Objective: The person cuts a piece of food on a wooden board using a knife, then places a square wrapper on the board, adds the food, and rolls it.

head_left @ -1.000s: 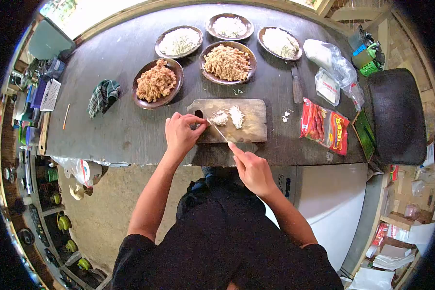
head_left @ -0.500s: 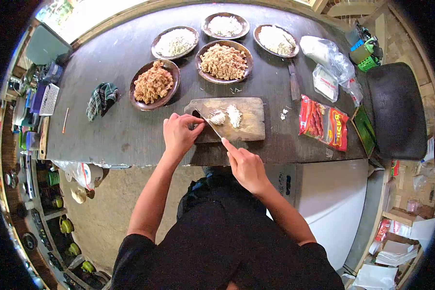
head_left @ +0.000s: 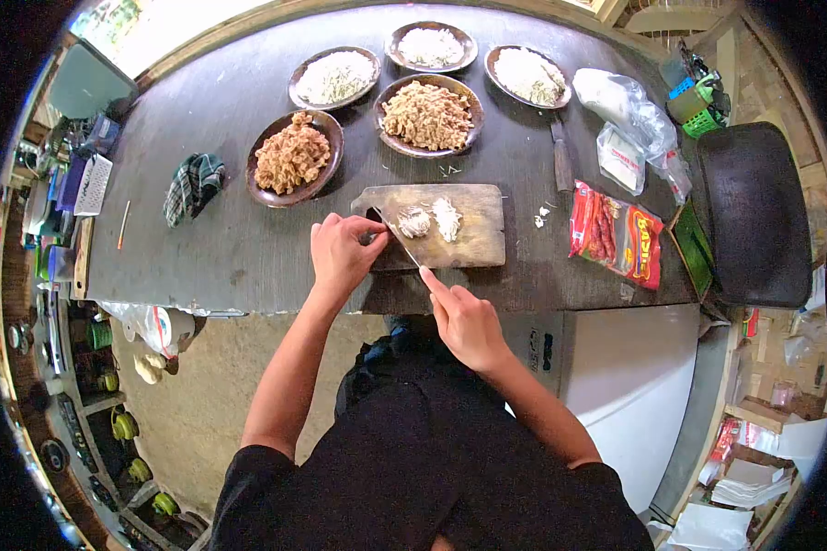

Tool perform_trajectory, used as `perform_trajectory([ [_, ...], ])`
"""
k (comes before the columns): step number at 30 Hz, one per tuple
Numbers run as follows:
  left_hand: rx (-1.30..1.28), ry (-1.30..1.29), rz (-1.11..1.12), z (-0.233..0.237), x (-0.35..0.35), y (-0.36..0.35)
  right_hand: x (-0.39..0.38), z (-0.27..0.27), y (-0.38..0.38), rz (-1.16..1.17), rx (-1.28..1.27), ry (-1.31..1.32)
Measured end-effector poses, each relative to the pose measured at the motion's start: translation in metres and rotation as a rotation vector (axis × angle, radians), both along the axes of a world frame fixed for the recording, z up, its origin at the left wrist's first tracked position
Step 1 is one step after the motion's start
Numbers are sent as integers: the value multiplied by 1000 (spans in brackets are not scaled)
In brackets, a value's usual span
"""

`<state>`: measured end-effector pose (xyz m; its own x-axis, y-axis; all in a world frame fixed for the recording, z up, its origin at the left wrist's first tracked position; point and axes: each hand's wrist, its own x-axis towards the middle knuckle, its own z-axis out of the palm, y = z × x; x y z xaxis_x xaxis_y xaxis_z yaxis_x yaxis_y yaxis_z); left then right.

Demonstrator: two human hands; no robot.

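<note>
My right hand [head_left: 469,326] is closed round the handle of a knife [head_left: 402,243], its index finger stretched along the top. The thin blade slants up and left over a worn wooden cutting board [head_left: 482,243]. At the board's left end, the fingertips of my left hand [head_left: 345,253] are pinched together beside the blade; what they hold is hidden. Just right of the blade lies a small pile of white shreds [head_left: 413,221], and a second white pile [head_left: 447,219] sits next to it.
Beyond the board stand two plates of brown fried pieces [head_left: 294,158] [head_left: 427,116] and three plates of white shreds [head_left: 335,77]. Another knife [head_left: 560,156], a red sausage packet [head_left: 616,234] and plastic bags [head_left: 629,110] lie to the right. A checked cloth [head_left: 194,188] lies left.
The view has shifted very slightly. Both hands and the knife keep nearly the same place at the board's left end, and the shreds beside the blade look a little more spread.
</note>
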<state>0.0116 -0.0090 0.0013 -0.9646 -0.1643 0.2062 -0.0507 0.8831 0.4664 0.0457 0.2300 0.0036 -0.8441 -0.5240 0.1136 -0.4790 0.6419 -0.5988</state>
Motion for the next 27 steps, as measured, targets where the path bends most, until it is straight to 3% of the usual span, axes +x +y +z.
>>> perform_trajectory([
  [27,-21,-6,23,4,2,1,-4,3,-1,5,90,41],
])
